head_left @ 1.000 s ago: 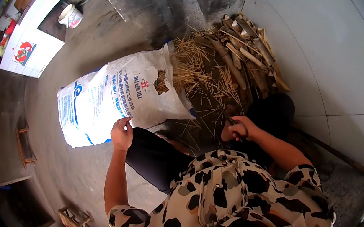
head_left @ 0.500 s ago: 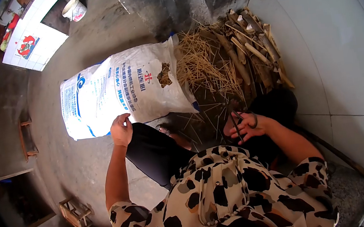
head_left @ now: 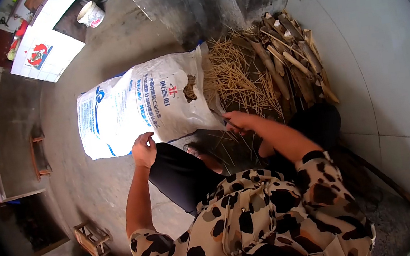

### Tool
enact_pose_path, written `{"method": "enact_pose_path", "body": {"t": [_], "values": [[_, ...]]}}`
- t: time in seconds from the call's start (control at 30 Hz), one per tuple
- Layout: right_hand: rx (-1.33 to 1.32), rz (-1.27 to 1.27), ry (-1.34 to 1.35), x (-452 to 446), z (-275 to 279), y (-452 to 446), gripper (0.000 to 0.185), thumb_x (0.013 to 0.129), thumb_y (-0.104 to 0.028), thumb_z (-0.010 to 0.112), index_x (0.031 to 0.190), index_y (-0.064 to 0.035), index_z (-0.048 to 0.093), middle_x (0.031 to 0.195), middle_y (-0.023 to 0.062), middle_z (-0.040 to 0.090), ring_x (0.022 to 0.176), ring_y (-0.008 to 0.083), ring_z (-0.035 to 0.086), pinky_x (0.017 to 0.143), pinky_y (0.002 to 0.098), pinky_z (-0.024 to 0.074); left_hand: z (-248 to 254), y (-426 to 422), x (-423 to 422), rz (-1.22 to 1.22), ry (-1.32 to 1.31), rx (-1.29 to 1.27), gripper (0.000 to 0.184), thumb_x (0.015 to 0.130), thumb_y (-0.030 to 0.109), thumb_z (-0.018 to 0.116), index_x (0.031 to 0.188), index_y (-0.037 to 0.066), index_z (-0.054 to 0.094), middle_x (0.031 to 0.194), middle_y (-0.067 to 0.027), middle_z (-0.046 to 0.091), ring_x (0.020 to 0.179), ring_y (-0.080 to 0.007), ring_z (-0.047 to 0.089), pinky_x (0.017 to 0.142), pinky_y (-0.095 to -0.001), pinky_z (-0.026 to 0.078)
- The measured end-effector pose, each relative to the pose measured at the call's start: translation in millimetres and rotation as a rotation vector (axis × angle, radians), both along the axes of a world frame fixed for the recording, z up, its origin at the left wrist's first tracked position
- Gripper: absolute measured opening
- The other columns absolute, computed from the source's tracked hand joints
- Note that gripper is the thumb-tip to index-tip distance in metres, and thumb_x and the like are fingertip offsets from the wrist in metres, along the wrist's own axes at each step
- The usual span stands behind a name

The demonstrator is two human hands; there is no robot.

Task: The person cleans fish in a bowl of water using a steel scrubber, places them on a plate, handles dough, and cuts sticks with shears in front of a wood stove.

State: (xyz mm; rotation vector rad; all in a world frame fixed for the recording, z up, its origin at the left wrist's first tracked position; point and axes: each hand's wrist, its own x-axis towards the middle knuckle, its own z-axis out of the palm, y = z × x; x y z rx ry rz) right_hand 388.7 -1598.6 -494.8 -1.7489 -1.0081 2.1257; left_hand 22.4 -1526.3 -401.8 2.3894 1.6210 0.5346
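A large white woven sack (head_left: pixel 127 109) with blue and red print lies on its side in front of me, a ragged hole near its mouth. At its near edge my left hand (head_left: pixel 144 150) has thumb and forefinger curled together above my knee; what they pinch, if anything, is too small to make out. By the near corner of the sack's mouth my right hand (head_left: pixel 238 122) is closed around dark scissors (head_left: pixel 226 120), mostly hidden by the fingers.
Thin dry sticks (head_left: pixel 239 74) spread out from the sack's mouth. Split firewood (head_left: pixel 296 56) is piled beside them against the tiled wall (head_left: pixel 390 77). A white bucket (head_left: pixel 90 14) stands at the far left, and a wooden stool (head_left: pixel 91 240) at the lower left.
My right hand has moved left and forward from my right knee to the corner of the sack's mouth, closing around the scissors. My left hand stays by the sack's near edge.
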Motion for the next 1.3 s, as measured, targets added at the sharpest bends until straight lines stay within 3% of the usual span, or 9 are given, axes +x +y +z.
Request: {"method": "enact_pose_path", "body": {"t": [0.07, 0.17, 0.5, 0.6, 0.7, 0.8, 1.0, 1.1, 1.3], "values": [[0.063, -0.056, 0.128, -16.2, -21.7, -5.0, 0.042, 0.088, -0.013, 0.060, 0.128, -0.0023, 0.049, 0.073, 0.0086, 0.056, 0.055, 0.0174, 0.054, 0.046, 0.0369, 0.0464, 1.3, 0.4, -0.2, -0.002, 0.009, 0.012, 0.015, 0.080, 0.005, 0.059, 0.091, 0.008, 0.069, 0.087, -0.0120, 0.069, 0.079, -0.0304, 0.066, 0.072, -0.0387, 0.053], [0.130, -0.132, 0.067, -18.3, -16.7, -22.9, 0.019, 0.087, -0.006, 0.058, 0.105, -0.0005, 0.052, 0.065, 0.0092, 0.052, 0.042, 0.0196, 0.047, 0.039, 0.0342, 0.0419, 2.6, 4.3, 0.5, -0.009, 0.018, 0.008, 0.015, 0.080, 0.004, 0.059, 0.091, 0.008, 0.069, 0.086, -0.0122, 0.069, 0.078, -0.0304, 0.066, 0.071, -0.0385, 0.053], [0.046, -0.187, 0.112, 37.8, 51.3, -109.7, 0.023, 0.084, -0.004, 0.057, 0.107, -0.0048, 0.058, 0.068, 0.0074, 0.057, 0.050, 0.0158, 0.054, 0.043, 0.0319, 0.0478, 6.0, 8.6, -0.6, -0.029, -0.029, 0.004, 0.015, 0.081, 0.004, 0.059, 0.092, 0.008, 0.068, 0.084, -0.0109, 0.068, 0.076, -0.0290, 0.065, 0.070, -0.0381, 0.053], [0.077, -0.164, -0.044, 60.2, 88.2, -135.6, 0.031, 0.085, -0.003, 0.057, 0.115, -0.0034, 0.057, 0.069, 0.0085, 0.058, 0.051, 0.0162, 0.055, 0.045, 0.0322, 0.0496, 3.7, 7.9, 0.8, -0.041, -0.035, -0.007, 0.015, 0.081, 0.004, 0.059, 0.093, 0.008, 0.067, 0.085, -0.0112, 0.068, 0.076, -0.0291, 0.065, 0.070, -0.0381, 0.052], [0.002, -0.412, -0.020, 77.3, 109.1, -160.8, 0.032, 0.086, -0.003, 0.056, 0.117, -0.0007, 0.055, 0.072, 0.0097, 0.059, 0.053, 0.0168, 0.056, 0.048, 0.0327, 0.0517, 4.1, 8.4, 4.7, -0.064, -0.042, -0.008, 0.015, 0.081, 0.004, 0.059, 0.093, 0.009, 0.067, 0.083, -0.0111, 0.067, 0.076, -0.0295, 0.065, 0.069, -0.0384, 0.052], [-0.069, -0.564, 0.131, 87.9, 124.6, -176.2, 0.028, 0.087, -0.004, 0.057, 0.114, 0.0004, 0.054, 0.075, 0.0107, 0.061, 0.056, 0.0183, 0.058, 0.050, 0.0334, 0.0525, 8.5, 8.8, 9.0, -0.081, -0.046, 0.002, 0.015, 0.081, 0.004, 0.059, 0.092, 0.009, 0.068, 0.082, -0.0109, 0.067, 0.075, -0.0297, 0.064, 0.069, -0.0388, 0.052], [-0.117, -0.819, 0.546, 99.0, 155.4, -192.6, 0.020, 0.088, -0.012, 0.060, 0.108, -0.0081, 0.055, 0.085, 0.0130, 0.064, 0.067, 0.0205, 0.062, 0.056, 0.0356, 0.0519, 9.5, 6.7, 6.0, -0.063, -0.048, -0.008, 0.016, 0.082, 0.005, 0.059, 0.092, 0.010, 0.069, 0.082, -0.0105, 0.067, 0.076, -0.0295, 0.065, 0.069, -0.0387, 0.052], [-0.090, -0.885, 0.668, 99.6, 146.8, -174.7, 0.019, 0.090, -0.018, 0.060, 0.106, -0.0106, 0.054, 0.093, 0.0154, 0.066, 0.073, 0.0215, 0.063, 0.063, 0.0368, 0.0518, 9.9, 6.5, 3.6, -0.052, -0.038, -0.023, 0.016, 0.082, 0.006, 0.059, 0.093, 0.010, 0.069, 0.083, -0.0105, 0.068, 0.076, -0.0297, 0.065, 0.070, -0.0390, 0.052], [-0.121, -0.832, 0.724, 92.7, 31.9, -90.6, 0.017, 0.093, -0.014, 0.054, 0.107, -0.0057, 0.054, 0.109, 0.0219, 0.064, 0.091, 0.0292, 0.065, 0.079, 0.0414, 0.0535, 8.8, 4.9, 1.4, -0.034, -0.013, -0.021, 0.015, 0.082, 0.007, 0.059, 0.093, 0.010, 0.069, 0.086, -0.0114, 0.068, 0.077, -0.0300, 0.065, 0.071, -0.0395, 0.053]]}}
